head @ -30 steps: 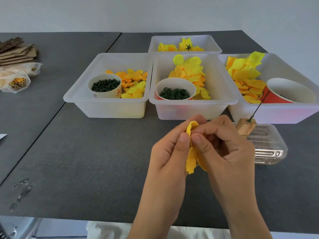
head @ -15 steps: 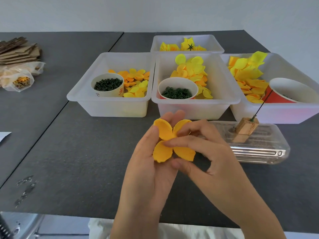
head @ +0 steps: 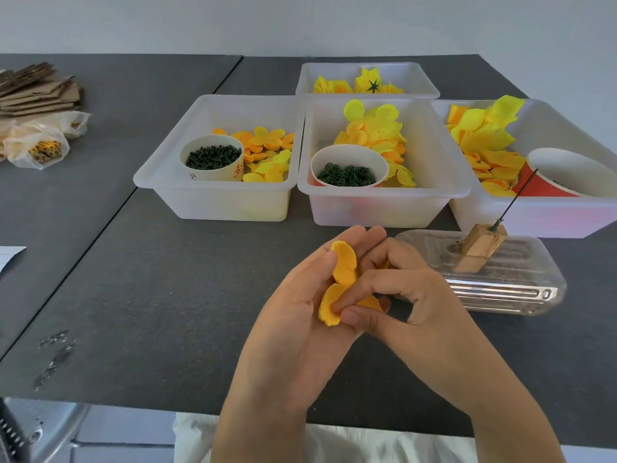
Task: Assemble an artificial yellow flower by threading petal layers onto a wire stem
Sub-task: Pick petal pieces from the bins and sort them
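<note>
Early | both hands, left hand [head: 300, 315] and right hand [head: 400, 295], pinch my orange fabric petal layer [head: 340, 282] | thin dark wire stem [head: 516, 198] in wooden block beyond grip, seemingly bare

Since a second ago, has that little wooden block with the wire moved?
No. The wooden block sits at the same far corner of the clear plastic tray, wire leaning toward the red cup as before.

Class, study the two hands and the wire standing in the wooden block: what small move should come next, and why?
Probably carry the orange petal layer right toward the wire stem. Both the left hand and right hand pinch it, opened out, while the wire stands bare in its wooden block.
</note>
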{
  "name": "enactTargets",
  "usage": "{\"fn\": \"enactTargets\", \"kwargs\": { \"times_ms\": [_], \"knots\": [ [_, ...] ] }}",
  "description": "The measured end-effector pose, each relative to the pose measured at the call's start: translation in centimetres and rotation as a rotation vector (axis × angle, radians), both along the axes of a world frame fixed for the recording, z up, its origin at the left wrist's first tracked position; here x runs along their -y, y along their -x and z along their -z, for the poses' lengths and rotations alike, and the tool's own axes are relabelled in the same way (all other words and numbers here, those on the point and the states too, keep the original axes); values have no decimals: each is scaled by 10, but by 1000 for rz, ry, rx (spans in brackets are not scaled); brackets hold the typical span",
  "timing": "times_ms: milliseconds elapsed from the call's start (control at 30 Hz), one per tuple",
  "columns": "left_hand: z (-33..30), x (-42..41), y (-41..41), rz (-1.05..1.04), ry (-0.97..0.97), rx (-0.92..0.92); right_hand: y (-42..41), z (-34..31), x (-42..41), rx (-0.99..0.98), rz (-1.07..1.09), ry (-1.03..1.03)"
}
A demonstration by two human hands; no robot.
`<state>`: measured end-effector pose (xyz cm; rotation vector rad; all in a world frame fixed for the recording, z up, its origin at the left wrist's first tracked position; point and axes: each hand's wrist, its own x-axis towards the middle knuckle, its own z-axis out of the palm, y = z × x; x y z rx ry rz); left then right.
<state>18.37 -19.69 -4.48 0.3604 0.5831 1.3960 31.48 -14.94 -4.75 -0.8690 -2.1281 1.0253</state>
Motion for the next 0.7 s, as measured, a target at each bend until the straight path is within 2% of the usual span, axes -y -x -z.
{"fn": "enactTargets", "kwargs": {
  "times_ms": [200, 367, 467, 600, 700],
  "knots": [
    [1, -2, -1, -2, 30, -10, 2, 2, 1, -27, 58, -52],
    [3, -5, 1, -56, 130, 120, 9, 8, 3, 109, 180, -458],
    [3, -6, -1, -95, 113, 174, 16, 15, 6, 115, 233, -500],
    [3, -7, -12, -189, 42, -50, 27, 23, 9, 96, 253, -432],
    [3, -7, -18, -226, -73, -279, 30, 20, 10, -26, 279, -348]
  ]
}}
